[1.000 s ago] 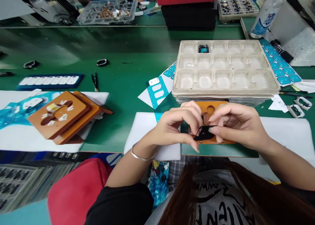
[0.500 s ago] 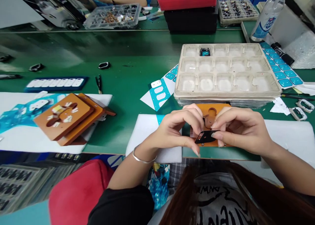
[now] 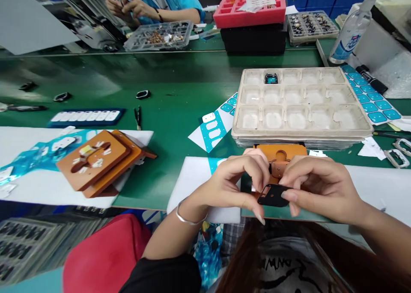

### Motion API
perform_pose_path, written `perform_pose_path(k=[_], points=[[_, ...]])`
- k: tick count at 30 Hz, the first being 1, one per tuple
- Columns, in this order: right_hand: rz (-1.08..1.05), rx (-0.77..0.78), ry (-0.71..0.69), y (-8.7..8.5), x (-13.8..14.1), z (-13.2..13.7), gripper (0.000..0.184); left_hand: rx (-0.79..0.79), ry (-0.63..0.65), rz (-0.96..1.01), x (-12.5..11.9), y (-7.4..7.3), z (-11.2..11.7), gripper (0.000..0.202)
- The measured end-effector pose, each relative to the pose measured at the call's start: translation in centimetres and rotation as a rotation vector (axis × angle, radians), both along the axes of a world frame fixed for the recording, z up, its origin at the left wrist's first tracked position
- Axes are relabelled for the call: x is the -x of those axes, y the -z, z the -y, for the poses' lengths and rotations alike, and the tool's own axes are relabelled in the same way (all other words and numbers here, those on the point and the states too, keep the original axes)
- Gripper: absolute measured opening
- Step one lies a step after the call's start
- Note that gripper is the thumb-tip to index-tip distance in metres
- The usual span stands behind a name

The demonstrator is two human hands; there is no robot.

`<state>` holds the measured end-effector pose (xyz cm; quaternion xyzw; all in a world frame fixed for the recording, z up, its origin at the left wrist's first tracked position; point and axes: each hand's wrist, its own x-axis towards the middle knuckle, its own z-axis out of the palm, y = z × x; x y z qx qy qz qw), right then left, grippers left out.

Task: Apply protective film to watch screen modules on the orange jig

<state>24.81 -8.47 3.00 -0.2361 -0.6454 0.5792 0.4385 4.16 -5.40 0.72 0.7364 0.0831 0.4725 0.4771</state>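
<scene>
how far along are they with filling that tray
Done: one black and teal part sits in the pulp tray. In hand: the left hand and right hand pinch a black frame above an orange jig. Left: the tray's other fourteen pockets look empty.

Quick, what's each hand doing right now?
Left hand: closed, pinching a black flat piece.
Right hand: closed, holding the same piece.

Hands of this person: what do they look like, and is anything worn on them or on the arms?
The left hand and the right hand are bare, with no gloves, and the fingernails are long. A thin silver bangle circles the left wrist, and a black sleeve covers the left upper arm.
</scene>
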Motion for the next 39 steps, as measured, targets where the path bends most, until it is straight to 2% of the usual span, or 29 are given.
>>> perform_pose_path(k=[12,17,24,26,29,32,35,39], points=[[0.003,0.106,-0.037,-0.4,0.0,-0.1,0.01,-0.061,-0.038,-0.052,0.2,-0.2,-0.1,0.034],[0.015,0.097,-0.043,-0.3,0.0,-0.2,0.01,-0.035,-0.037,-0.07,0.2,-0.2,-0.1,0.038],[0.061,0.053,-0.003,-0.7,-0.3,-0.3,0.008,-0.064,-0.005,-0.074,0.4,-0.2,0.1,0.032],[0.133,0.025,0.087,-1.0,-0.9,-0.7,0.006,-0.044,-0.071,-0.089,0.5,-0.2,0.0,0.028],[0.323,-0.01,0.214,-1.1,-1.9,-1.9,0.012,-0.016,-0.287,-0.147,0.7,-0.1,-0.1,0.02],[0.54,-0.041,0.199,-0.7,-2.6,-3.2,0.014,-0.001,-0.448,-0.202,1.0,0.1,-0.3,0.018],[0.674,-0.138,0.161,0.1,-2.5,-3.8,0.01,-0.031,-0.507,-0.26,1.0,0.3,-0.5,0.018],[0.764,-0.356,0.192,0.8,-2.2,-4.0,0.007,-0.269,-0.529,-0.36,0.8,0.2,-0.6,0.014]])
